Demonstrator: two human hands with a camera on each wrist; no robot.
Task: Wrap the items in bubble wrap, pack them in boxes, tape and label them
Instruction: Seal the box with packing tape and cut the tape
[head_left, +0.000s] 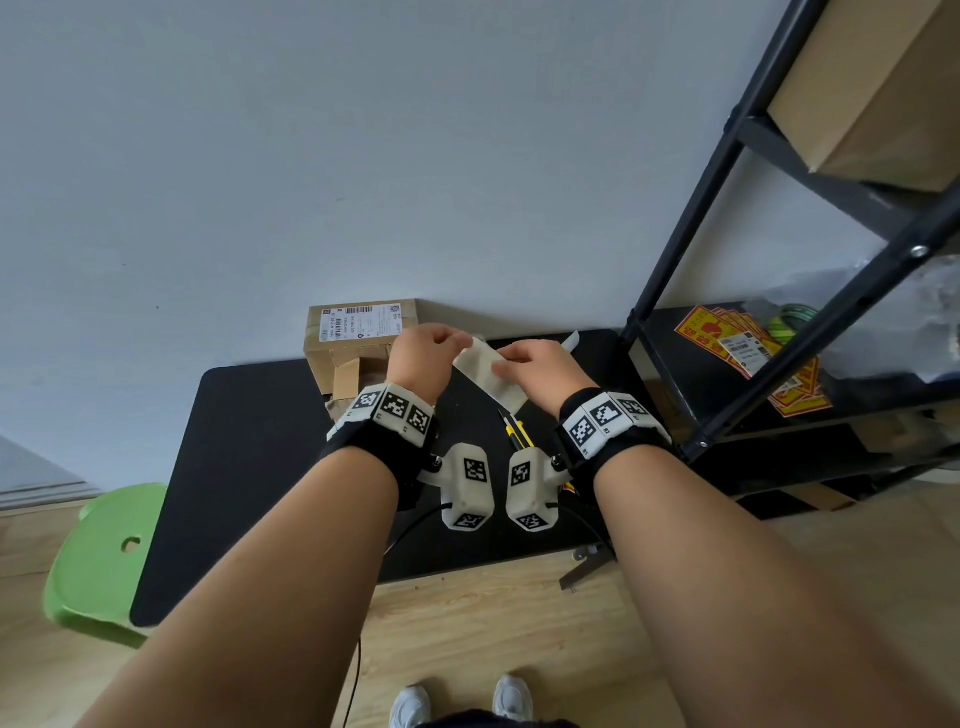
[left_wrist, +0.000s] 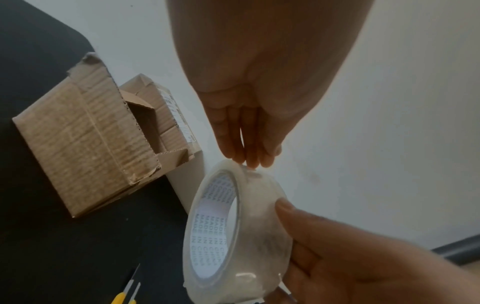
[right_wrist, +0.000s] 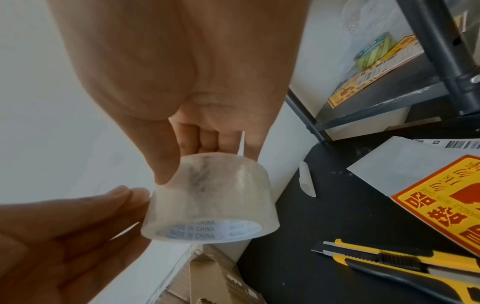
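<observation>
One roll (head_left: 485, 375): left hand (head_left: 421, 356), right hand (head_left: 540, 371).

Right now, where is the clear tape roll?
Centre of the head view, above the black table: the right hand grips the tape roll, left fingers touching it, beside the cardboard box.

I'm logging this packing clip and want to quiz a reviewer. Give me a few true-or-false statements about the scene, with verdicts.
1. The right hand grips a clear tape roll. True.
2. The cardboard box is taped shut. False: its flaps are open.
3. Two yellow utility knives lie on the black table. True.
4. The left hand holds a utility knife. False: its fingertips touch the tape roll.
</observation>
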